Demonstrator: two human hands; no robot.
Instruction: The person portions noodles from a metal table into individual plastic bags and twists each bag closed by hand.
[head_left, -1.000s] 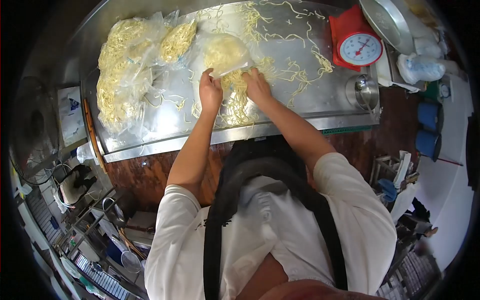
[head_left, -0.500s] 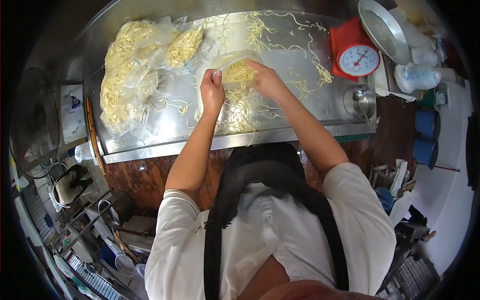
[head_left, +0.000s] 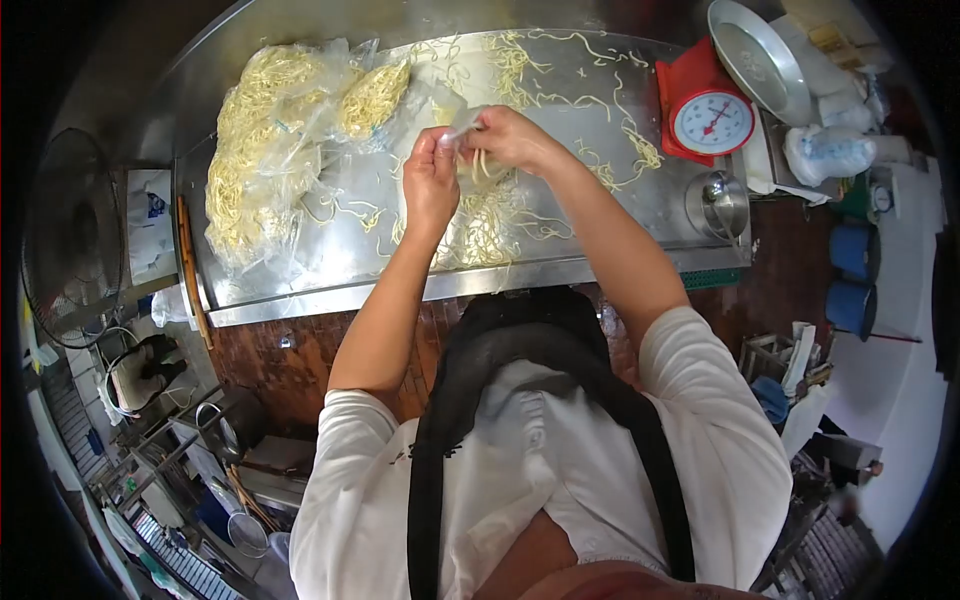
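Note:
A clear plastic bag [head_left: 462, 124] is between my two hands above the metal table. My left hand [head_left: 431, 180] is closed on the bag's left side. My right hand [head_left: 512, 138] pinches the bag's edge on the right, with a few noodle strands hanging just below its fingers. Loose noodles [head_left: 478, 228] lie on the table under and in front of my hands. Filled bags of noodles [head_left: 262, 130] are heaped to the left, with a smaller filled bag [head_left: 374, 98] beside them.
The metal table [head_left: 350, 285] has more noodle strands scattered at its back. A red scale [head_left: 712, 124] stands at the right, near a round metal tray [head_left: 760, 62] and a metal bowl [head_left: 718, 203]. A wooden stick [head_left: 190, 265] lies along the left edge.
My right hand has moved from the noodles up and left to the bag's edge, close to my left hand. The bag has been raised and gathered between both hands.

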